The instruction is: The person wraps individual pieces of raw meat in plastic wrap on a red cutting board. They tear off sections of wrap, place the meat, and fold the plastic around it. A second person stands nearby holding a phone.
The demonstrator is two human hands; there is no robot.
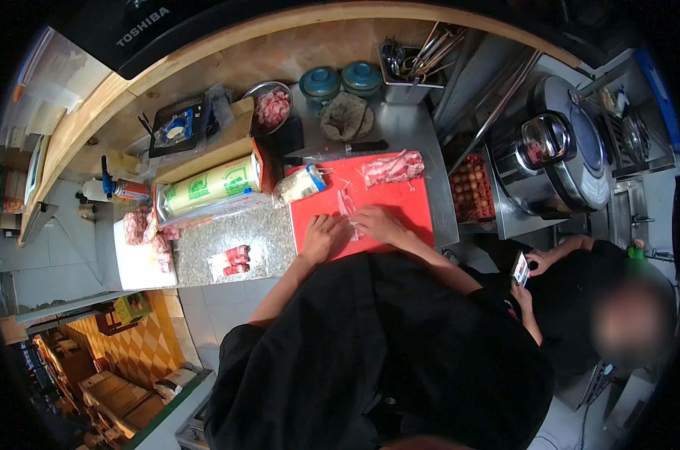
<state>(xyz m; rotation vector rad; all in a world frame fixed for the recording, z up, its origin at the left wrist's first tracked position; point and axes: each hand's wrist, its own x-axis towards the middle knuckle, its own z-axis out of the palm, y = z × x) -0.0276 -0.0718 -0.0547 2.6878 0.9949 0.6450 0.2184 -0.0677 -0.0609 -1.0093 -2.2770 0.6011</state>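
Note:
On a red cutting board point(416, 211) lies a long strip of raw meat point(346, 203), pale and pink. My left hand point(324, 233) holds its near end from the left, fingers curled. From the right, my right hand point(380, 226) grips the same end, with its fingertips over the meat. The fingers hide part of that end. Farther back on the board is a thick roll of raw meat point(393, 167). A ball of white twine in a clear plastic bag point(300, 184) sits at the board's far left corner, with loose string beside it.
Behind the board lies a knife point(345, 148). A boxed roll of plastic film point(210, 185) is at the left, near a white board point(143, 275) bearing meat rolls. A metal bowl of meat point(272, 107) stands behind. At the right, a person point(576, 292) holds a phone.

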